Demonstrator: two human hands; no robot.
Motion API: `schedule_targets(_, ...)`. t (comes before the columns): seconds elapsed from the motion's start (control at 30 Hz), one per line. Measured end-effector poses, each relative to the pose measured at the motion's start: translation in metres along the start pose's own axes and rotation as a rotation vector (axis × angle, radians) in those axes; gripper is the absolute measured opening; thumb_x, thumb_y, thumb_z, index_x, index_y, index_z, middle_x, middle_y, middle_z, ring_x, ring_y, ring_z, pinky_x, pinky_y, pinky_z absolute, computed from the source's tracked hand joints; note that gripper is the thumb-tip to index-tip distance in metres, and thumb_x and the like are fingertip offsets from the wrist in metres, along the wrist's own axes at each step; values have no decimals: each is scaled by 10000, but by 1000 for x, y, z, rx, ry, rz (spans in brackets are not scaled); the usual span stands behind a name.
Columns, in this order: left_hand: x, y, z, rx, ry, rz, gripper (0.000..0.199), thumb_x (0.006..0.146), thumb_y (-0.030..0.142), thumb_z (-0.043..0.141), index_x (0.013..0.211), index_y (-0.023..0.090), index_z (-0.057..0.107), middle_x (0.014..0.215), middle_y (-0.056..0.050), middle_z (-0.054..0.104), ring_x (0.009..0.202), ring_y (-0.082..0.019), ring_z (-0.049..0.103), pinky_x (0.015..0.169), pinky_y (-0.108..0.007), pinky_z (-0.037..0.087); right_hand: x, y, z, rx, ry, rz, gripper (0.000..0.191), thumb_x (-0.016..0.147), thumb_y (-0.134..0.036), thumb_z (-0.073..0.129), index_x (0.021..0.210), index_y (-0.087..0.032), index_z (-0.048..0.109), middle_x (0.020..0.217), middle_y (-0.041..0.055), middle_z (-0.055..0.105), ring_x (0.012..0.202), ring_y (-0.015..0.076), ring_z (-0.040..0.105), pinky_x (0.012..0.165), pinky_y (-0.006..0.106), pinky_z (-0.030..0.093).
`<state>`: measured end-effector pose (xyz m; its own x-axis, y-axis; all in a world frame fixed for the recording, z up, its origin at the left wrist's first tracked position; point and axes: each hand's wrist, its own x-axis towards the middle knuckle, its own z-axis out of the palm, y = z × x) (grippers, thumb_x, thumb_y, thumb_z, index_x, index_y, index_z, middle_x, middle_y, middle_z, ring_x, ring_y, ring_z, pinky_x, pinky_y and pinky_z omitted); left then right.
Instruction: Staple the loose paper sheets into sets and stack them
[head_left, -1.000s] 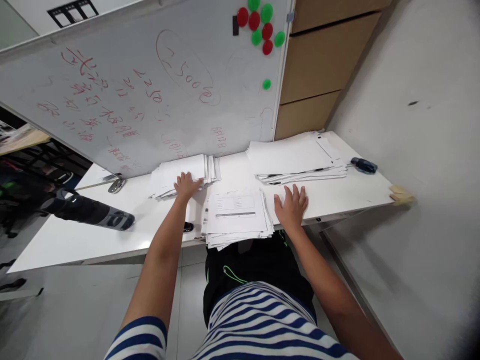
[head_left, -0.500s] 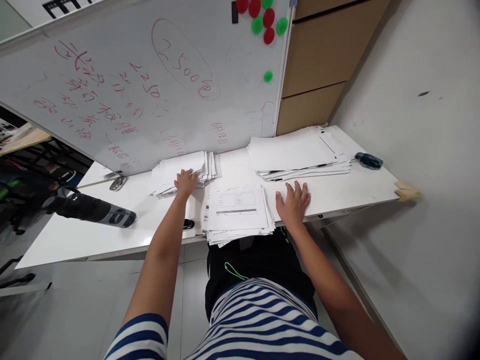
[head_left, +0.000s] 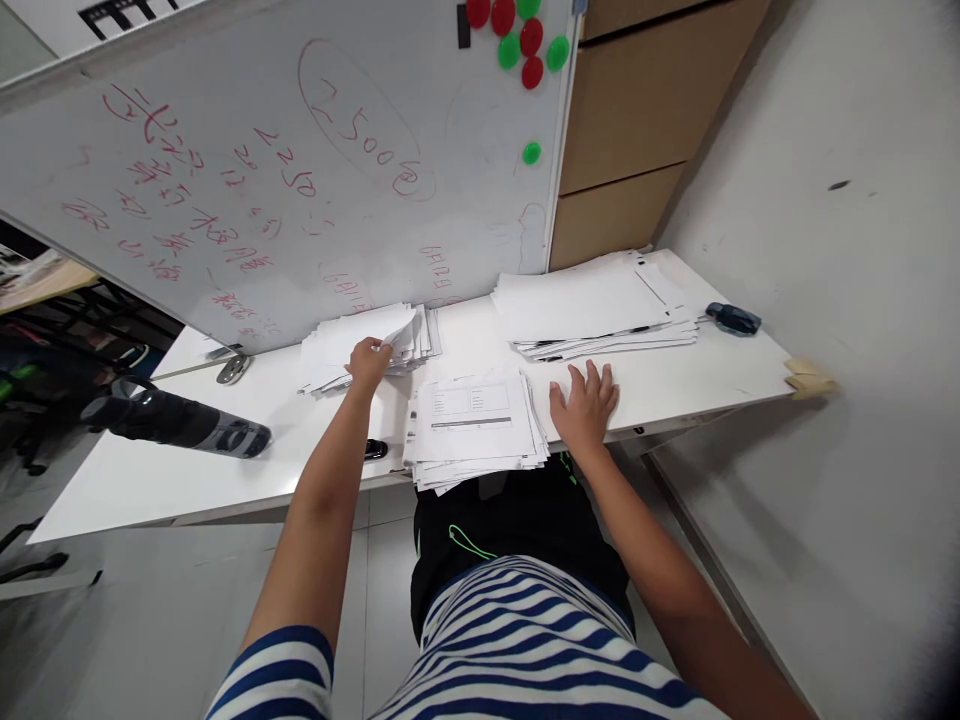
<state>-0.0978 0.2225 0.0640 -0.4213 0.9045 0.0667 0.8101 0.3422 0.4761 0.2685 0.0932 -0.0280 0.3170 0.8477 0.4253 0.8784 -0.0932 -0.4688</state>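
My left hand [head_left: 369, 362] is closed on the near right corner of a sheet of paper [head_left: 397, 332], which curls up from the top of the left paper stack [head_left: 337, 340]. Flat on the white table, my right hand [head_left: 585, 405] has its fingers spread and holds nothing. Just left of it lies the middle paper stack [head_left: 480, 420], a printed form on top, its near edge overhanging the table edge. Beyond my right hand is a wider paper stack [head_left: 577, 305] with a blank top sheet.
A whiteboard [head_left: 247, 180] with red writing and round magnets stands behind the table [head_left: 300, 440]. At the left are a dark bottle [head_left: 180, 420] and a computer mouse [head_left: 234, 369]. A black stapler-like object [head_left: 376, 450] lies near the front edge. Cardboard boxes [head_left: 630, 120] rise behind the right stack.
My left hand's fingers have closed on the top sheet of the left stack, and its corner now lifts and curls. My right hand has stayed in place.
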Motion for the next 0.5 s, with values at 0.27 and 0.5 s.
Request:
schedule_targets(0.27, -1, 26, 17, 130, -3, -79, 360, 759, 503, 648, 1028, 270, 596, 1387, -122, 503, 1389, -420, 322, 1067, -735, 139, 0, -1, 0, -1, 15, -2, 463, 954, -412, 445, 1325, -149, 532, 1498, 194, 426, 1472, 380, 203, 1131, 658, 209)
schedule_targets(0.5, -1, 22, 19, 180, 40, -46, 277, 822, 475, 590, 1007, 273, 633, 1325, -116, 553, 1311, -374, 425, 1084, -702, 130, 0, 0, 0, -4, 19, -10, 451, 953, -405, 447, 1317, -156, 540, 1497, 187, 427, 1474, 373, 204, 1133, 657, 210)
